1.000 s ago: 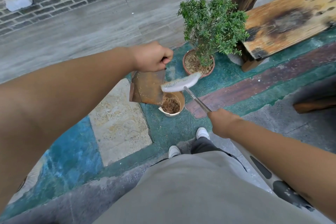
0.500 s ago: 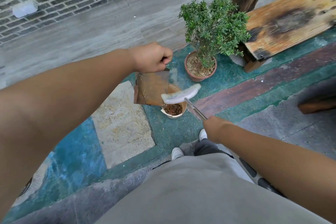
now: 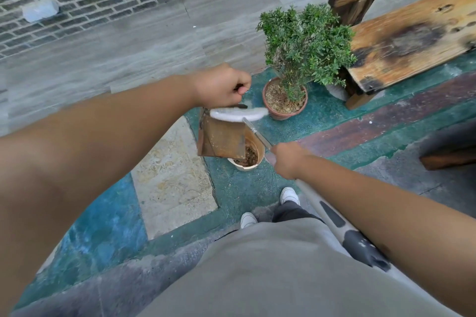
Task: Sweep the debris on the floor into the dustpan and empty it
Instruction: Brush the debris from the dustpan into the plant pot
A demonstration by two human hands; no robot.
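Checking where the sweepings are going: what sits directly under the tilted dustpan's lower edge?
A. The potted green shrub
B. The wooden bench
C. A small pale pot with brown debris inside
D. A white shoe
C: the rusty dustpan, held by the left hand, tips over the small pale pot holding brown debris.

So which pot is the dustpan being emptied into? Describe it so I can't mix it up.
Start at the wooden bench, then the terracotta pot holding a bush beside it. Nearer the person sits a smaller pale pot, plantless, holding brown debris, partly hidden under the rusty dustpan.
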